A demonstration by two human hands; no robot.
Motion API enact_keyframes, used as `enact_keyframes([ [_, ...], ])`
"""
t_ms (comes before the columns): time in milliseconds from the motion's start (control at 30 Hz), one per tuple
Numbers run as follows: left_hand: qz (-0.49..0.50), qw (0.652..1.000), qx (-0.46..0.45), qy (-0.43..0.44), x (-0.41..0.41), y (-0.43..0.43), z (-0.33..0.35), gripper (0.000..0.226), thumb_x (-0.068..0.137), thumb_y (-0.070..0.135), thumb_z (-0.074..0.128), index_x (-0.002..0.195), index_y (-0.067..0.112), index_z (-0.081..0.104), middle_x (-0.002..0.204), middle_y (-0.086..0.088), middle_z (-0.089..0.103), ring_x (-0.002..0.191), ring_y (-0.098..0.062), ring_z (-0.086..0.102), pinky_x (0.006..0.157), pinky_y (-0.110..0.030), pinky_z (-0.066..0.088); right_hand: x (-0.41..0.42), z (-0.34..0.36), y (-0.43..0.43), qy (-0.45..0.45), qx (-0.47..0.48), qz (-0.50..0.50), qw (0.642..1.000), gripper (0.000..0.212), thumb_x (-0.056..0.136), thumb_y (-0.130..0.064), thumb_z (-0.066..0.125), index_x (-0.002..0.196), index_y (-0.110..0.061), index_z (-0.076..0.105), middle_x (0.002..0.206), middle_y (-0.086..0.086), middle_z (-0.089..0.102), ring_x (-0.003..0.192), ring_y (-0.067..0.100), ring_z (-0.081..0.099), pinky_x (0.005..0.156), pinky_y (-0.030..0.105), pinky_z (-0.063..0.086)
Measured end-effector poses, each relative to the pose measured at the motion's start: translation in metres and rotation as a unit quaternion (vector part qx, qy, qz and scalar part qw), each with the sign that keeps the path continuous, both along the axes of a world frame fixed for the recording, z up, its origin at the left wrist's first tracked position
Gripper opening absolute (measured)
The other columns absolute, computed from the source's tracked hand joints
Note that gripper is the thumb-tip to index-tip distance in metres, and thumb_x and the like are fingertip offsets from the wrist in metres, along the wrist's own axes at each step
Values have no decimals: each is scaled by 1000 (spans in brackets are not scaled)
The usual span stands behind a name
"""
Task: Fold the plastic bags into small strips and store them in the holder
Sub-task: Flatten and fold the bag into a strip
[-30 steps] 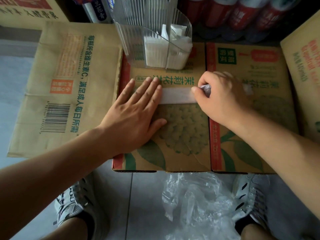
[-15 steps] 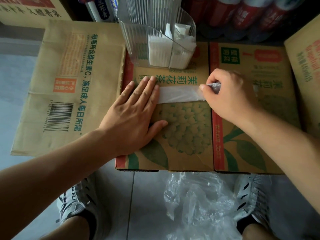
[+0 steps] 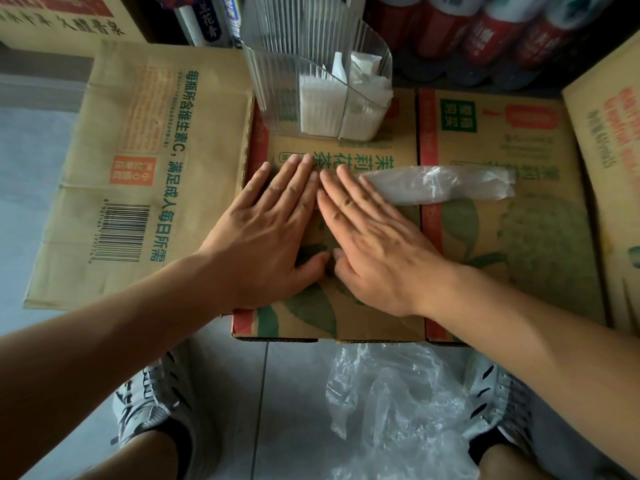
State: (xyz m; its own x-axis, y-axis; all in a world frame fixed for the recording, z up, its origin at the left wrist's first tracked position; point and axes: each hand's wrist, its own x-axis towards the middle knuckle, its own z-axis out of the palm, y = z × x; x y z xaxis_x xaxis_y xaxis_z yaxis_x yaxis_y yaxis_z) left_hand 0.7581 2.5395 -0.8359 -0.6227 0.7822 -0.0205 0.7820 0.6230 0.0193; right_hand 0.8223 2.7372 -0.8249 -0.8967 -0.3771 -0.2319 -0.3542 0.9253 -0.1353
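Strip (image 3: 440,185) of folded bag flat across two boxes (image 3: 502,271), spanning the seam between them. Right end crumpled and slightly lifted; left end hidden under the right hand (image 3: 377,247).

Both hands flat, side by side, gripping nothing. Right fingers (image 3: 349,188) straight, pressing the strip's left end. Left hand (image 3: 263,233) open on cardboard just beside it; cannot tell whether any plastic runs beneath.

Risks, as judged: slick film likely to spring open once pressure lifts; trapped air may puff the free end; uneven smoothing could skew the fold; seam could snag the strip.

Holder (image 3: 277,91) just behind the hands, clear and ribbed, with folded white strips (image 3: 322,105) in its right part and the left part seemingly unfilled. Only the hands between strip and holder. Loose bags (image 3: 398,410) heaped on the floor (image 3: 294,393) between two shoes (image 3: 498,393). Bottles (image 3: 485,36) at back.
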Motion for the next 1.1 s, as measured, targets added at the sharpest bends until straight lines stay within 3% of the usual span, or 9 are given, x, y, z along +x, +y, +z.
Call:
enact_keyframes([
  [200,2,1000,-16,12,0,1,0,96,96,69,23,159,-3,18,167,-23,8,157,-33,7,126,-53,15,9,-5,16,26,22,-29,999,73,104,-49,17,163,-9,0,170,9,-11,157,23,-14,128,44,1],
  [400,-1,999,-29,16,-1,0,1,97,97,70,21,159,-3,16,168,-23,8,157,-33,7,126,-53,14,30,-1,61,7,40,-133,990,73,103,-57,1,160,-15,-14,167,4,-23,154,18,-23,128,41,-5],
  [567,6,999,-33,11,-1,0,2,96,97,70,21,159,-3,17,168,-22,8,157,-32,7,126,-52,14,36,-1,66,13,45,-172,984,72,104,-55,1,161,-12,-8,169,7,-14,156,21,-14,129,43,-1],
  [667,10,1000,-22,5,0,0,2,94,97,69,23,159,-2,19,168,-21,9,157,-31,8,126,-52,15,35,0,64,30,34,-189,981,70,104,-52,6,162,-12,2,170,5,-3,158,20,-5,128,46,3],
  [767,14,1000,-6,-10,0,0,2,90,98,66,26,159,-1,22,168,-19,12,157,-30,10,126,-52,16,28,6,64,66,19,-199,978,68,102,-48,20,158,-11,31,168,6,24,155,22,21,127,47,12],
  [867,26,998,27,-48,-4,0,9,82,98,61,28,158,5,30,168,-15,21,156,-29,17,126,-51,18,12,13,65,113,3,-197,974,55,96,-47,37,130,-11,60,147,8,51,134,29,45,115,47,24],
  [933,39,995,55,-71,-10,4,17,74,99,58,30,153,8,42,162,-13,35,150,-31,30,122,-50,26,4,15,64,145,-13,-195,970,50,92,-47,44,117,-9,65,138,11,53,127,33,45,105,48,30],
  [1100,60,990,101,-72,-22,15,27,57,100,51,37,137,12,59,131,-8,59,119,-34,53,98,-51,48,3,8,53,171,-106,-93,975,40,91,-36,59,115,-5,66,123,13,58,115,34,52,93,50,45],
])
